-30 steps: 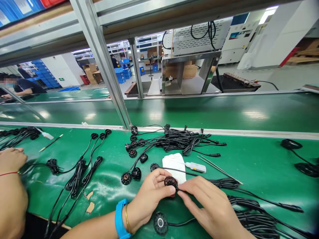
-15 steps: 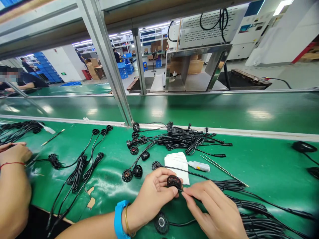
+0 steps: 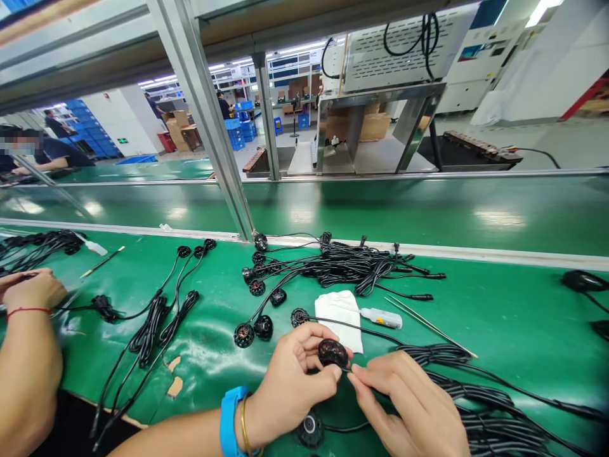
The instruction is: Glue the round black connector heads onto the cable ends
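Observation:
My left hand [image 3: 295, 368] is closed around a round black housing [image 3: 333, 353], tilted up between thumb and fingers. The fingertips of my right hand [image 3: 409, 400] are pinched together at the housing's lower right edge. A thin piece [image 3: 347, 370] shows at that pinch; whether it is a cable or a tool I cannot tell. Below my hands lies a black disc with a pale ring [image 3: 310, 428], its cable running right, partly hidden. Beyond them, a white cloth [image 3: 339, 317] lies under the tip of a small clear bottle [image 3: 383, 318].
A pair of tweezers [image 3: 431, 325] lies right of the bottle. Coiled black cables [image 3: 499, 419] spread at the right, and a cable pile [image 3: 347, 263] lies at the back. Several round housings [image 3: 243, 335] sit left. A co-worker's hand [image 3: 35, 292] is at the far left; a metal post [image 3: 209, 120] stands ahead.
The housing in my left hand has tipped slightly, showing more of its smooth side. My right fingertips remain at its edge. The co-worker's hand has shifted slightly right.

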The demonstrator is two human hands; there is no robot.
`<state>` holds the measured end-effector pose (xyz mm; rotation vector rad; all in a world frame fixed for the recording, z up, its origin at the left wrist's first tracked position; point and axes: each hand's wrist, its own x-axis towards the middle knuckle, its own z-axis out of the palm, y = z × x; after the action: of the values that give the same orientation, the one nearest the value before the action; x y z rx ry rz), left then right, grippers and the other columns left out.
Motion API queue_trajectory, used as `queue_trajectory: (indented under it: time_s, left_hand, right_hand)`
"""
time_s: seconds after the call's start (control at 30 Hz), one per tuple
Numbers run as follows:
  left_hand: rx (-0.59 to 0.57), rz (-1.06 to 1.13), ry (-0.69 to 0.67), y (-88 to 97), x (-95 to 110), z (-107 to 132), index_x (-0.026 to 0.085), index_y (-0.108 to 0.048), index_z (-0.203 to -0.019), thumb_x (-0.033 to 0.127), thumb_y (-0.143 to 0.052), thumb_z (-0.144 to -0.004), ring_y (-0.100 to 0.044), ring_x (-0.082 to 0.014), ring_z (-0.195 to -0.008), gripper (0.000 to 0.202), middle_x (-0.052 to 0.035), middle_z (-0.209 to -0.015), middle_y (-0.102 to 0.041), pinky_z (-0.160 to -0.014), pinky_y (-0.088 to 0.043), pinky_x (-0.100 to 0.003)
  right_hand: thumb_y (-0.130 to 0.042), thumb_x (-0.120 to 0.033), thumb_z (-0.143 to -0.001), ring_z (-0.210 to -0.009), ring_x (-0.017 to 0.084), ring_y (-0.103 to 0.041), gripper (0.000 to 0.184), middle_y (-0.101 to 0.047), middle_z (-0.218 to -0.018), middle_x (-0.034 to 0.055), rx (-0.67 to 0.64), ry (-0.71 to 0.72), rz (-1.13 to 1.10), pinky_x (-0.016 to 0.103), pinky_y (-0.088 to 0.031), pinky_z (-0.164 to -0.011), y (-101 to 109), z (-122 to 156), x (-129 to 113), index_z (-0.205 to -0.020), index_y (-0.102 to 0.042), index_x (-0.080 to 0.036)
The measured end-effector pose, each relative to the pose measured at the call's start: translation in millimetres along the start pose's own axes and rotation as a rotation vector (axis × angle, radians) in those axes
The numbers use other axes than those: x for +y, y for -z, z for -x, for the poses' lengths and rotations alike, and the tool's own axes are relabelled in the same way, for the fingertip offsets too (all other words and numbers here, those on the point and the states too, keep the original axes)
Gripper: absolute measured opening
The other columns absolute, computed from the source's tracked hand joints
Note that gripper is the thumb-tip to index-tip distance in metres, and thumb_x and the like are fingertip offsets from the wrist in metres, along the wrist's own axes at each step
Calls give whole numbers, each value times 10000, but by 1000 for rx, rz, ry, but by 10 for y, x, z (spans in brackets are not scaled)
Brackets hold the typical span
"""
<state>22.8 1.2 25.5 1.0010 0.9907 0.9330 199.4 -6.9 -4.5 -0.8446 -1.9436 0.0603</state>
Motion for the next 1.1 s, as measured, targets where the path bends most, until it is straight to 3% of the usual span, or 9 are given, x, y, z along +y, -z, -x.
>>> queue_trajectory:
  time_s: [0.17,0.4,0.57,0.8,0.93,1.0,1.1]
  left_hand:
    - [46,-86,-69,-43,17,37,167,-590,-945,38,-609,-715,-694,-202,-925,265,-74,-964,-749,-845,-529,-296]
    - [179,-370,-277,-24,-117,134,221,-656,-999,16,-645,-709,-702,-227,-949,356,-34,-1005,-759,-891,-530,-307]
    - [145,-434,-346,47,-212,144,241,-678,-1058,74,-684,-769,-700,-247,-1009,334,-50,-1072,-763,-923,-531,-322]
    - [148,-241,-316,32,-245,69,217,-717,-1050,262,-769,-789,-690,-256,-1014,270,-83,-1061,-765,-947,-513,-333]
    - [108,21,-164,-18,-181,29,200,-673,-1123,369,-807,-746,-689,-244,-966,435,-82,-999,-760,-870,-526,-312]
    - [83,73,-110,-6,-162,-11,183,-656,-1138,376,-786,-763,-681,-227,-947,441,-83,-970,-755,-844,-513,-291]
    - [106,8,-54,53,-170,-82,157,-667,-1114,315,-760,-766,-666,-208,-898,393,-84,-919,-749,-748,-494,-259]
  right_hand:
    - [-655,-46,-853,-666,152,-587,148,-620,-731,39,-14,-16,-20,269,-487,-588,11,22,-19,-934,-620,-164]
    - [-684,-59,-830,-647,156,-577,174,-630,-717,35,19,-28,-23,275,-479,-567,21,36,-41,-933,-616,-182]
    - [-652,-51,-834,-646,152,-569,162,-608,-719,30,46,-86,-93,273,-473,-568,17,-1,-28,-925,-608,-178]
    - [-599,-101,-863,-655,135,-562,112,-576,-704,-8,94,-248,-236,251,-464,-582,6,-98,-131,-823,-563,-200]
    - [-575,-178,-904,-723,141,-603,109,-619,-747,1,-20,-299,-285,252,-494,-650,23,-131,-114,-798,-572,-204]
    - [-540,-230,-944,-773,147,-616,130,-644,-791,12,-85,-285,-142,258,-501,-703,90,-137,32,-833,-603,-207]
    - [-501,-344,-978,-827,182,-620,209,-668,-848,33,-120,-299,432,288,-487,-722,278,-104,436,-898,-655,-227]
